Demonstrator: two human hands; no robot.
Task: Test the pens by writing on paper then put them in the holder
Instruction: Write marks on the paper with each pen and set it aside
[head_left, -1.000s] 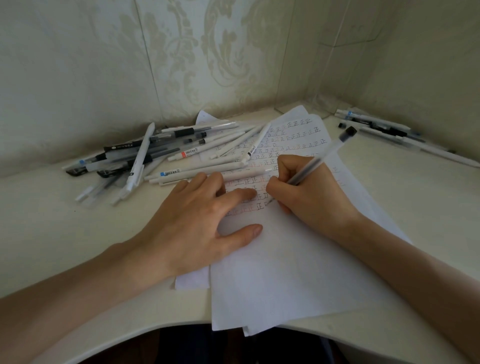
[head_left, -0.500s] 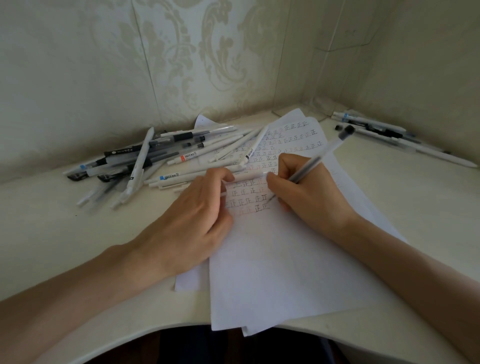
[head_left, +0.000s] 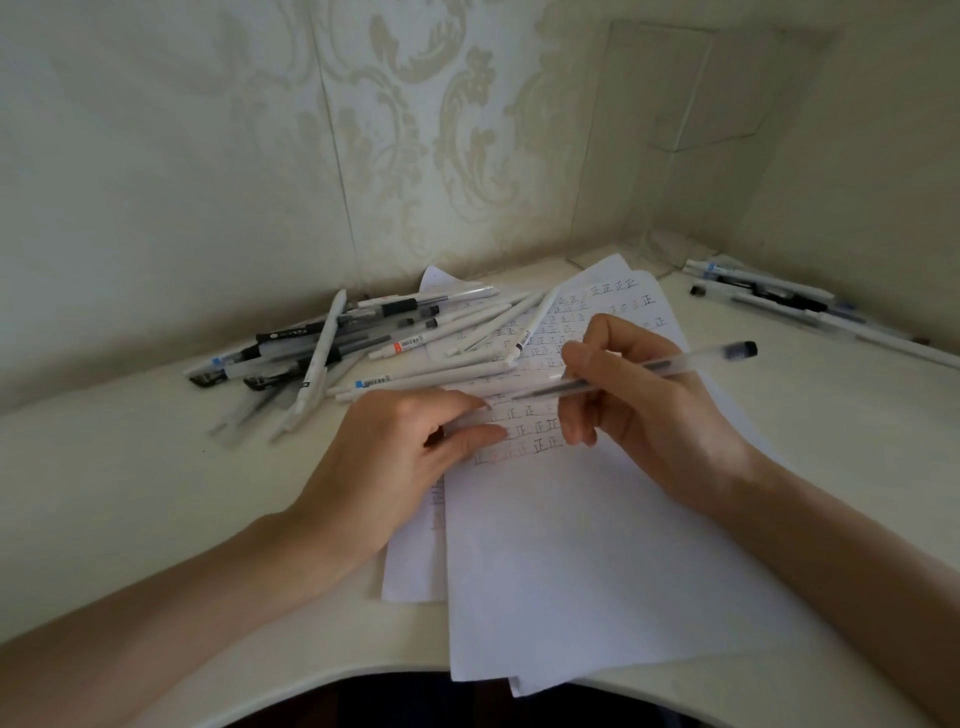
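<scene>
My right hand (head_left: 660, 415) grips a clear pen (head_left: 691, 358) and holds it nearly level above the paper (head_left: 597, 545), tip pointing left and dark end to the right. Rows of small written characters fill the upper part of the sheet. My left hand (head_left: 395, 467) rests on the paper's left edge with its fingers curled. Its thumb and forefinger pinch a small pale piece that looks like a pen cap (head_left: 467, 418), just left of the pen's tip. A pile of several white and dark pens (head_left: 363, 338) lies behind my left hand, partly on the sheets.
Another group of several pens (head_left: 779, 296) lies at the back right against the wall. The cream desk (head_left: 130, 493) sits in a wallpapered corner, and its curved front edge runs below my forearms. More sheets lie under the top one.
My right hand has lifted the pen off the paper and swung it level. My left hand went from lying flat to curling its fingers and pinching the small pale piece.
</scene>
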